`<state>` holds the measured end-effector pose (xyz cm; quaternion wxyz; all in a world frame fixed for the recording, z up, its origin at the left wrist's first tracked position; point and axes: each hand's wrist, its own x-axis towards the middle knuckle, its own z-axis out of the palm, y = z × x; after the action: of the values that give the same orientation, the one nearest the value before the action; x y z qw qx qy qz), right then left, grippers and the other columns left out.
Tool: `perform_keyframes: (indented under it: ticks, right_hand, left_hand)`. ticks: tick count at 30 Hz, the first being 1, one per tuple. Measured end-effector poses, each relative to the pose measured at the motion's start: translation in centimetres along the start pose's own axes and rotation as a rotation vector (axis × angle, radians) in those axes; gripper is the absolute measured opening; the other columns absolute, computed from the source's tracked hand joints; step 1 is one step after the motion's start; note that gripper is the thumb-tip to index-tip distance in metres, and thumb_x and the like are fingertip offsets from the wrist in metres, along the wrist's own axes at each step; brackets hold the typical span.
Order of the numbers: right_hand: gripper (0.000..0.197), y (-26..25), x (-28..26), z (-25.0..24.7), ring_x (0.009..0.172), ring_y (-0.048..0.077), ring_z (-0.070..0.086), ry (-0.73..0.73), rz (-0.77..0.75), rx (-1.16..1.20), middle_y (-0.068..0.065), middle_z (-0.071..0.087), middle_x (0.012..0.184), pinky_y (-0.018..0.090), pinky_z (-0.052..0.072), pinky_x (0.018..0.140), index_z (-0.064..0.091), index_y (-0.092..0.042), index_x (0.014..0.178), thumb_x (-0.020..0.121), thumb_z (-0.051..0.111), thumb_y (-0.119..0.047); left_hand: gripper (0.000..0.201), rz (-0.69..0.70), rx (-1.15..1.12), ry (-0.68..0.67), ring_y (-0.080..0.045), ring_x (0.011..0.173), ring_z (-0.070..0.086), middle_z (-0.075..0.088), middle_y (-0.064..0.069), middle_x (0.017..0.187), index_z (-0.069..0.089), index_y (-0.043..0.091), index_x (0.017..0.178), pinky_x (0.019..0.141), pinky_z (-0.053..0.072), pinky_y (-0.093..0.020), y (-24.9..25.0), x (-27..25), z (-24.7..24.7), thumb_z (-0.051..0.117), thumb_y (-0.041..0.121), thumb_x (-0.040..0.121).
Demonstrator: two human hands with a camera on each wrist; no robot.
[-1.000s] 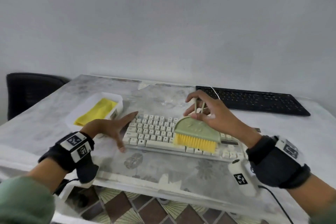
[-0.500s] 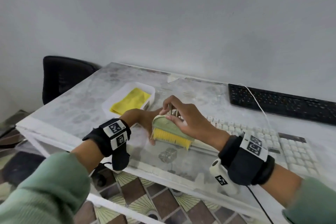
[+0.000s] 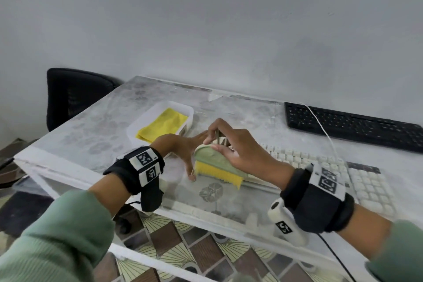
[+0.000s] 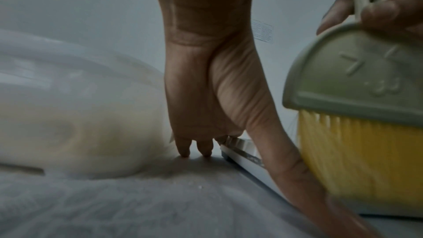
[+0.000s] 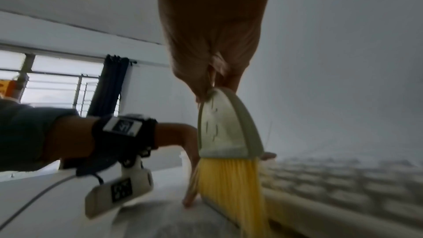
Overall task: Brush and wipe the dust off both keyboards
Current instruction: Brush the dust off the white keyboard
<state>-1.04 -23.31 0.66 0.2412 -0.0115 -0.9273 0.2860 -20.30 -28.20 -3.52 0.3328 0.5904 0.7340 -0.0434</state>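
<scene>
- Yellow-bristled brush, pale green back: gripped by right hand, fingers pinched round the thin handle at top; bristles down at the left end of the white keyboard.
- White keyboard: flat on the table, near edge, thin white cable trailing back from it; left end partly hidden behind brush and hands.
- Left hand: fingers straight, holding nothing; fingertips on the tabletop right against the keyboard's left end, thumb stretched along the near corner; seemingly bracing the board.
- Black keyboard: far right of table, well apart from both hands, not attended to at this moment.
- Yellow cloth: folded inside white tray, just behind left hand; reserved for wiping.
- Black chair: beyond table's far left corner.
- Handling note, judged: step in hand is brushing the white keyboard's left edge. Best done with bristles tilted into key gaps, short light strokes carrying dust off the end, left hand steadying against sliding. Risk: bristles flicking dust toward tray and cloth.
</scene>
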Motion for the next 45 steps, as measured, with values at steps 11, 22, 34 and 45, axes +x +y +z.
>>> perform_keyframes:
  ticks: [11,22,34,45]
  right_hand:
    - [0.028,0.0,-2.2,-4.0,0.057,-0.009,0.053,-0.144,0.070,-0.118,-0.002,0.069,0.092,0.006,0.037,0.054,0.043,-0.015,0.095,0.084,0.062,0.003]
    - [0.025,0.7,-4.6,-6.6,0.063,-0.018,0.053,-0.202,0.186,-0.171,0.004,0.069,0.090,0.003,0.038,0.058,0.047,-0.009,0.100,0.083,0.060,0.006]
    - [0.027,0.8,-3.9,-3.2,0.051,-0.008,0.050,-0.019,0.031,-0.025,0.010,0.068,0.093,0.003,0.034,0.051,0.043,-0.008,0.100,0.084,0.061,0.004]
    - [0.022,-0.1,-2.1,-1.5,0.056,-0.009,0.050,0.025,-0.050,-0.017,0.004,0.065,0.092,0.004,0.034,0.054,0.048,0.001,0.101,0.083,0.061,0.004]
  left_hand:
    - [0.135,0.013,-0.004,0.001,-0.012,0.145,-0.014,-0.026,0.008,0.155,-0.027,0.024,0.146,0.119,0.000,-0.034,0.4,-0.4,0.2,0.084,0.033,0.069]
    - [0.138,0.010,-0.041,0.023,-0.011,0.145,-0.012,-0.024,0.008,0.156,-0.024,0.025,0.147,0.118,-0.001,-0.034,0.1,0.1,0.5,0.086,0.036,0.065]
    - [0.164,-0.008,-0.057,0.000,-0.010,0.146,-0.008,-0.017,0.011,0.158,-0.021,0.025,0.149,0.120,0.002,-0.036,0.1,0.2,0.3,0.084,0.067,0.029]
    - [0.136,-0.043,-0.103,0.029,-0.010,0.139,0.012,0.012,0.007,0.151,-0.003,0.016,0.151,0.108,0.015,-0.021,0.6,0.5,0.5,0.090,0.042,0.055]
